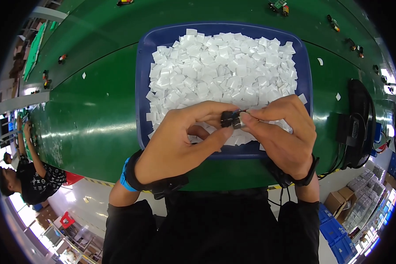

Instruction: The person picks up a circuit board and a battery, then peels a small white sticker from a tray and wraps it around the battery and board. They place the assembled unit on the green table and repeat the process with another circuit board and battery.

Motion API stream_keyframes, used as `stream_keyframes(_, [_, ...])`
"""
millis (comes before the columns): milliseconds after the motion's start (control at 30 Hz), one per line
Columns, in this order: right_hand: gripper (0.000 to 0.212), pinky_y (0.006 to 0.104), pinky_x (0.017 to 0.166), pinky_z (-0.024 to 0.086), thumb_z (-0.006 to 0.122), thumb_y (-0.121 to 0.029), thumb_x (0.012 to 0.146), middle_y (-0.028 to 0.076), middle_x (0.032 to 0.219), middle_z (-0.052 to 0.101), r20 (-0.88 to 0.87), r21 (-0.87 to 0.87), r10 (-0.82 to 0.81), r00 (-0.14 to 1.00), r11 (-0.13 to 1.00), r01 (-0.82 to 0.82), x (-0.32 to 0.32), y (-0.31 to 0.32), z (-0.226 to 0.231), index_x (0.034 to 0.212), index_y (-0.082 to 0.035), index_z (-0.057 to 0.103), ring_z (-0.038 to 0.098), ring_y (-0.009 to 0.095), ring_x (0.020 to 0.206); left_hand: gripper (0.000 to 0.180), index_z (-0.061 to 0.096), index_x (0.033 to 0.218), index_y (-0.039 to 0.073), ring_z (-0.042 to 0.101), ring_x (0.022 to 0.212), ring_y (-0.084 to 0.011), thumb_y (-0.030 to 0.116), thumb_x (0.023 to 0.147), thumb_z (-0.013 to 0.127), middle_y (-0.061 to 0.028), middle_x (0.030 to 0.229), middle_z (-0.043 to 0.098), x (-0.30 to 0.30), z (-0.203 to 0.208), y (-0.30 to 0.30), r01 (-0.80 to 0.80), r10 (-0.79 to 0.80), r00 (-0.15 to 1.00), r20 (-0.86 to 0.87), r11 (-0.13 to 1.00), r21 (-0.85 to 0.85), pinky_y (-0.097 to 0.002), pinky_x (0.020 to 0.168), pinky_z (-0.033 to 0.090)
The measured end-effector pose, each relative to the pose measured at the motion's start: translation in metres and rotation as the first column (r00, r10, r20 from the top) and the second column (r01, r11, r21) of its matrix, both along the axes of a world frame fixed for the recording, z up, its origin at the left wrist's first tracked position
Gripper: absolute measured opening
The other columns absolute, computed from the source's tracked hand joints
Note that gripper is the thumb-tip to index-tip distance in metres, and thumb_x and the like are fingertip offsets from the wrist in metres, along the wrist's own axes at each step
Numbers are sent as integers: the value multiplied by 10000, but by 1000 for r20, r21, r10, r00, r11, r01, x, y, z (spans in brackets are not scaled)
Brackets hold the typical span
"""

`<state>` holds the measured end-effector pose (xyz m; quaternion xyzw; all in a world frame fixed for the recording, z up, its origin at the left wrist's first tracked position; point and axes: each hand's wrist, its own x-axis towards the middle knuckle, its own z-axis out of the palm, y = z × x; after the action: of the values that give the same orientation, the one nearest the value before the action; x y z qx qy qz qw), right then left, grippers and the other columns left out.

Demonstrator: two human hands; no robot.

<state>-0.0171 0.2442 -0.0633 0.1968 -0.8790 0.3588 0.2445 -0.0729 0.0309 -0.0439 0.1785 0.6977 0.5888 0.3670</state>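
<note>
Between both hands, over the front part of a blue tray [146, 88], is a small black part [227, 119], perhaps a little electronic component. My left hand [180, 141] pinches it from the left with thumb and forefinger. The fingertips of my right hand [288, 132] close on its right end, where something small and pale shows; I cannot make out what that is. Many small white square pieces [220, 66], like stickers or film, fill the tray in a loose heap beneath my hands.
The tray stands on a green table [97, 105]. A black mesh object [361, 125] with cables is at the right. Small electronic parts [334, 24] lie along the far side. A few white pieces [320, 61] lie outside the tray. Another person [28, 176] works at the far left.
</note>
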Motion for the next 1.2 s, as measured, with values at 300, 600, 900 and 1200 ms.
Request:
stream_keyframes(300, [266, 256, 549, 444, 826, 35, 599, 20, 836, 659, 25, 32, -15, 1000, 999, 14, 3, -5, -4, 844, -51, 765, 583, 163, 676, 277, 570, 1196, -16, 669, 780, -109, 7, 927, 634, -93, 1024, 689, 0, 9, 7, 4, 21, 986, 163, 988, -153, -228, 610, 542])
stream_keyframes(600, [317, 246, 552, 452, 839, 28, 613, 38, 831, 652, -34, -56, -6, 999, 998, 4, -2, -8, -2, 907, -48, 750, 581, 144, 657, 271, 511, 1216, -39, 686, 832, -174, -16, 954, 576, -161, 1091, 665, 4, -4, 9, -106, 89, 985, 144, 988, 115, -259, 643, 567])
stream_keyframes(900, [296, 249, 561, 435, 864, -68, 691, 65, 731, 648, 382, -435, 166, 909, 900, 18, 6, 9, 8, 909, 7, 679, 601, 144, 626, 293, 472, 1227, -47, 672, 1014, -264, 14, 960, 575, -271, 1209, 617, 11, -7, 12, -187, 219, 973, -69, 931, 313, -339, 839, 574])
stream_keyframes(1200, [250, 253, 532, 431, 823, -82, 755, 84, 688, 671, 286, -445, 177, 942, 895, -33, 9, 6, -3, 937, 12, 680, 624, 140, 592, 360, 588, 1230, -17, 681, 1074, -245, -35, 881, 672, -203, 1221, 658, 12, -4, 14, -79, 133, 894, -429, 987, 140, -318, 885, 556])
